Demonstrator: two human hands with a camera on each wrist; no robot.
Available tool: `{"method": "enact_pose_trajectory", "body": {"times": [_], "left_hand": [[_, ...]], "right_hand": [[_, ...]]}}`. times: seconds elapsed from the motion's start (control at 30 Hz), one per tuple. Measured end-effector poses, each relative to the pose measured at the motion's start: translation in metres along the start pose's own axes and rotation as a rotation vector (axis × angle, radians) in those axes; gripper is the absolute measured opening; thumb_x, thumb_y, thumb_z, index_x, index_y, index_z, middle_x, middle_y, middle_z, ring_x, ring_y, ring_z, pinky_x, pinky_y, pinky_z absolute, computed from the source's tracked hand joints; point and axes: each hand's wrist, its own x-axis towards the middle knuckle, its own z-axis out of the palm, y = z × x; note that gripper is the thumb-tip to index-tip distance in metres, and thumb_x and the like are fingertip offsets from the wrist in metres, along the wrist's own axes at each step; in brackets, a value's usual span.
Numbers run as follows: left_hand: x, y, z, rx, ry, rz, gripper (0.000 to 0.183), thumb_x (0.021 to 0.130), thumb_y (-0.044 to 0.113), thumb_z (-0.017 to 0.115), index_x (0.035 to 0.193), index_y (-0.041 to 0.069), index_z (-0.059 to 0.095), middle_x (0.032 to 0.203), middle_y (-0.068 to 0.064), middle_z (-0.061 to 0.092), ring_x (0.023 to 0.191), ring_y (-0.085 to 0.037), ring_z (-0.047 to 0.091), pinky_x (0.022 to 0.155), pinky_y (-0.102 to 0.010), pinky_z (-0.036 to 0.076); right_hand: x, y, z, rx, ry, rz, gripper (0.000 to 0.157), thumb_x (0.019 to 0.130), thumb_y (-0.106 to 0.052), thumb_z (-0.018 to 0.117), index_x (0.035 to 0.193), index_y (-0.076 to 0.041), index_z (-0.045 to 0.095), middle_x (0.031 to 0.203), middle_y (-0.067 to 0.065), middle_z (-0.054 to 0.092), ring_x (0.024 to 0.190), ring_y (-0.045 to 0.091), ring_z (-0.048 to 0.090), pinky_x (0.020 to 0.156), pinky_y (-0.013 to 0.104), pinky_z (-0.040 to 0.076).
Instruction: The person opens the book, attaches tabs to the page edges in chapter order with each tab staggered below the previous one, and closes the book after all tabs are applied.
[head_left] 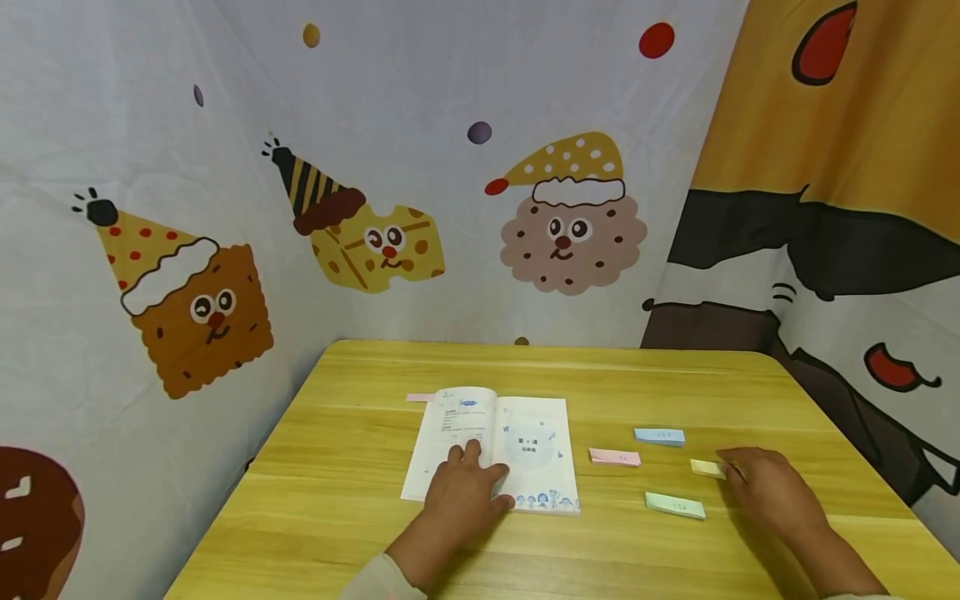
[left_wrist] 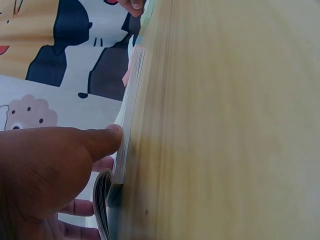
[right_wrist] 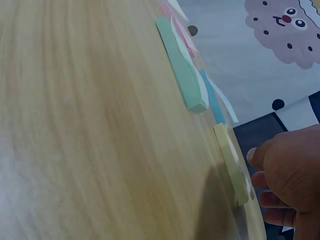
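Note:
An open book with printed pages lies on the table. My left hand rests spread over its lower middle, fingers on the left page and thumb near the bottom edge. In the left wrist view the left page block curls up beside the thumb. My right hand is over the right end of a yellow sticky note pad, fingers bent and covering that end. The right wrist view has the fingertips right beside the yellow pad; I cannot tell whether they pinch it.
Around the yellow pad lie a blue pad, a pink pad and a green pad. A pink strip sticks out from the book's upper left edge. Behind the wooden table hangs a cartoon-printed curtain.

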Motion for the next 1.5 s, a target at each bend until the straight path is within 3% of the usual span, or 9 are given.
{"method": "enact_pose_trajectory", "body": {"times": [0.27,0.47,0.73,1.0,1.23,1.5], "left_hand": [[0.001,0.0,0.001,0.002,0.004,0.0,0.047,0.081,0.059,0.061,0.12,0.033,0.064,0.116,-0.01,0.044,0.094,-0.027,0.041,0.073,-0.04,0.041],[0.001,-0.001,0.003,-0.009,0.008,0.0,0.046,0.08,0.058,0.062,0.119,0.033,0.065,0.112,-0.009,0.044,0.091,-0.026,0.04,0.07,-0.039,0.04],[0.001,-0.001,0.003,-0.007,0.013,0.003,0.047,0.08,0.059,0.061,0.119,0.033,0.064,0.112,-0.008,0.044,0.09,-0.025,0.04,0.07,-0.039,0.04],[0.0,-0.001,0.003,-0.006,0.016,0.003,0.047,0.08,0.059,0.061,0.119,0.033,0.064,0.11,-0.008,0.044,0.091,-0.026,0.041,0.07,-0.039,0.04],[0.0,-0.001,0.001,-0.013,0.013,-0.004,0.047,0.08,0.058,0.062,0.119,0.033,0.064,0.111,-0.009,0.044,0.091,-0.026,0.041,0.07,-0.039,0.04],[-0.001,0.001,-0.001,-0.014,0.008,-0.007,0.047,0.08,0.058,0.062,0.119,0.033,0.065,0.112,-0.009,0.044,0.093,-0.027,0.041,0.071,-0.039,0.04]], "right_hand": [[0.002,0.003,0.008,-0.037,0.03,0.01,0.019,0.085,-0.011,0.067,0.101,-0.001,0.07,0.099,0.015,0.067,0.092,0.041,0.059,0.077,0.056,0.044],[0.005,0.003,0.011,-0.014,-0.024,0.048,0.015,0.084,-0.013,0.069,0.097,-0.006,0.07,0.098,0.011,0.067,0.093,0.039,0.059,0.077,0.054,0.045],[0.008,0.001,0.01,0.007,-0.033,0.042,0.016,0.083,-0.011,0.07,0.098,-0.004,0.071,0.098,0.012,0.067,0.094,0.04,0.06,0.078,0.055,0.045],[0.013,-0.001,0.01,-0.004,-0.024,-0.024,0.014,0.077,-0.004,0.073,0.091,-0.005,0.072,0.091,0.009,0.068,0.085,0.033,0.063,0.072,0.05,0.049],[0.015,-0.002,0.008,0.015,-0.064,-0.001,0.02,0.08,-0.004,0.071,0.1,-0.002,0.071,0.098,0.014,0.067,0.092,0.038,0.061,0.075,0.053,0.047],[0.015,-0.003,0.007,0.015,-0.065,0.016,0.016,0.078,-0.003,0.072,0.094,-0.005,0.072,0.094,0.011,0.067,0.088,0.035,0.061,0.073,0.051,0.048]]}}
